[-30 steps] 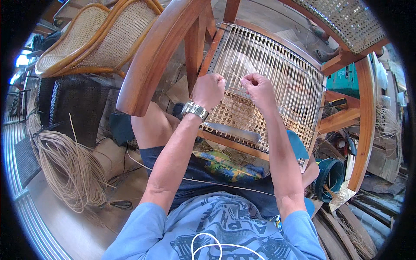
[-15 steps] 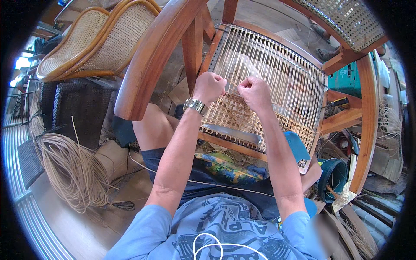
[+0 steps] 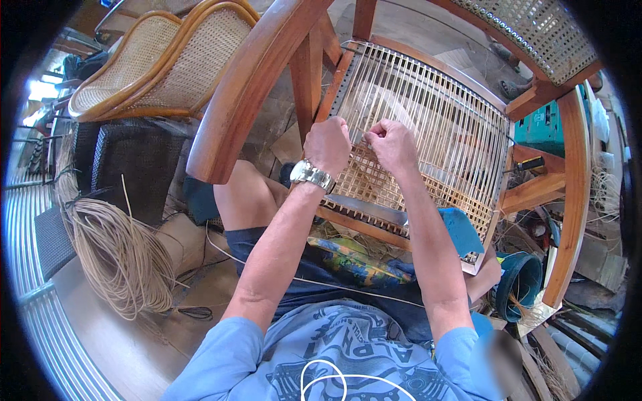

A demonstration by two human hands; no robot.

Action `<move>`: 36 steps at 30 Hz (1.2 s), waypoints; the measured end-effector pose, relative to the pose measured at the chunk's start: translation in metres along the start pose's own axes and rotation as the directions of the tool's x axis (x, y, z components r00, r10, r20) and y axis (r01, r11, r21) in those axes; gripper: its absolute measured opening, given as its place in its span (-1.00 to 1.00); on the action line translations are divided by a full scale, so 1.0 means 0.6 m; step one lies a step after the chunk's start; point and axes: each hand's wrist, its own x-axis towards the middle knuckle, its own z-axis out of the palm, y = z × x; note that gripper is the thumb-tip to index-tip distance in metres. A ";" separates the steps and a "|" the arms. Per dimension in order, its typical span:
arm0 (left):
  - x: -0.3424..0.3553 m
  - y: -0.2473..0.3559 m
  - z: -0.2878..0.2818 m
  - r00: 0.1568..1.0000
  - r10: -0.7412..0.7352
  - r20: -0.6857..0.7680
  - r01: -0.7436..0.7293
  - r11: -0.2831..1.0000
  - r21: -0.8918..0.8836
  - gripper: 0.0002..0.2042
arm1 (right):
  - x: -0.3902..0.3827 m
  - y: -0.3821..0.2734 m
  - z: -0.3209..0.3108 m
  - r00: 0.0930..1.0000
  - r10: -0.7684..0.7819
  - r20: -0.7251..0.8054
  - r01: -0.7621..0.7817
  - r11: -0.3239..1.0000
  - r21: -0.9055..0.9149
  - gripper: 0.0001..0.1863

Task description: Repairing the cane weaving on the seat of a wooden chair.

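Observation:
A wooden chair frame [image 3: 344, 83] stands before me, its seat strung with pale cane strands [image 3: 428, 100]. The part nearest me is woven into a square grid [image 3: 364, 175]. Over the seat's left half, my left hand [image 3: 328, 146] is closed with its back up; its fingertips are hidden, so what it holds cannot be made out. My right hand [image 3: 393, 146] pinches a thin cane strand just above the weave, a short gap from the left. A flat grey blade-like strip [image 3: 368, 208] lies along the near edge of the seat, partly behind my right forearm.
A coil of cane [image 3: 120, 257] hangs at the left, below a curved rattan chair [image 3: 167, 63]. The wooden armrest [image 3: 247, 93] rises left of my hands. A screwdriver [image 3: 531, 164] rests at the right frame, with a dark teal bucket [image 3: 518, 284] below. A long strand crosses my lap.
My left hand has turned its back upward and come slightly nearer me. My right hand keeps its pinch. The whole view has shifted a little, so the chair appears farther right.

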 end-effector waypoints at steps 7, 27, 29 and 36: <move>0.017 0.008 -0.012 0.986 0.064 0.156 -0.059 0.998 -0.039 -0.78 | -0.004 0.017 -0.011 1.000 0.010 0.019 -0.010 1.000 0.018 -0.84; 0.018 -0.002 -0.034 0.998 -0.016 -0.055 0.007 0.987 -0.158 -0.78 | 0.002 0.002 0.008 0.995 -0.094 -0.041 0.095 0.995 0.009 -0.80; 0.005 0.002 -0.027 1.000 0.024 0.012 -0.022 0.991 -0.134 -0.78 | 0.001 0.005 0.007 0.996 -0.083 -0.027 0.084 0.994 0.072 -0.82; 0.002 0.010 0.010 0.999 0.012 0.031 -0.016 0.991 0.130 -0.77 | 0.003 0.008 -0.001 0.998 -0.057 0.006 0.057 0.995 0.086 -0.84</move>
